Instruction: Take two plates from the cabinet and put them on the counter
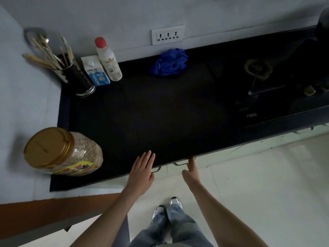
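Observation:
A black counter (pixel 142 111) stretches in front of me, seen from above. Below its front edge are pale cabinet doors (pixel 204 157) with two metal handles (pixel 179 164). My left hand (pixel 142 173) hovers flat over the counter's front edge, fingers apart, holding nothing. My right hand (pixel 191 172) reaches down to the right-hand door handle, its fingertips at or behind the handle under the counter lip; I cannot tell whether they grip it. No plates are in view; the cabinet doors look closed.
A big jar with a gold lid (pixel 60 152) stands at the counter's front left. A utensil holder (pixel 78 79), a milk carton (pixel 97 72) and a white bottle (pixel 108 59) stand at the back left. A blue cloth (pixel 170 62) lies at the back, a gas stove (pixel 267 81) on the right.

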